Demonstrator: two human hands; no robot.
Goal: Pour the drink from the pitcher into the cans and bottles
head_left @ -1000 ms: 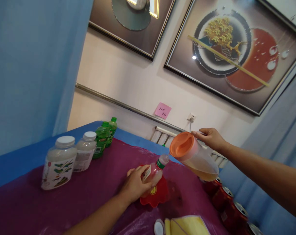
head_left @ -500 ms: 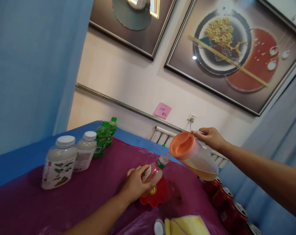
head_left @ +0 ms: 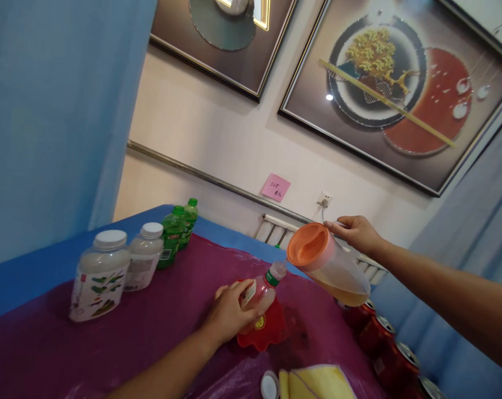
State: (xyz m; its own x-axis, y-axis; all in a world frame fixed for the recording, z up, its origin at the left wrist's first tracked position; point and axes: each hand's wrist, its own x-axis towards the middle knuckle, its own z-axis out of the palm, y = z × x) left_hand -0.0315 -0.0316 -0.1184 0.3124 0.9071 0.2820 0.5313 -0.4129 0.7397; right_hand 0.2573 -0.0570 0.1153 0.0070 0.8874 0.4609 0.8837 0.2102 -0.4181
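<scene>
Right of white-capped jars (head_left: pixel 99 288) and green bottles (head_left: pixel 173 231), gripping a clear bottle (head_left: pixel 265 298) at a red dish (head_left: pixel 271 330) with curled left hand (head_left: pixel 228 313). Farther right, holding a tipped orange-lidded pitcher (head_left: pixel 338 274) beside the bottle's mouth, with right hand (head_left: pixel 359 234) clasped round the handle.

Left hand (head_left: pixel 228 313) around clear bottle (head_left: pixel 265 298), right hand (head_left: pixel 357 234) holding tilted pitcher (head_left: pixel 338 272), red cans (head_left: pixel 375 337)

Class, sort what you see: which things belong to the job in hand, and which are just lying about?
In use:
bottle, in the left hand
tilted jug, in the right hand
red dish, beneath the bottle

Apparently lying about:
jars
green bottles
cans
yellow cloth
</scene>
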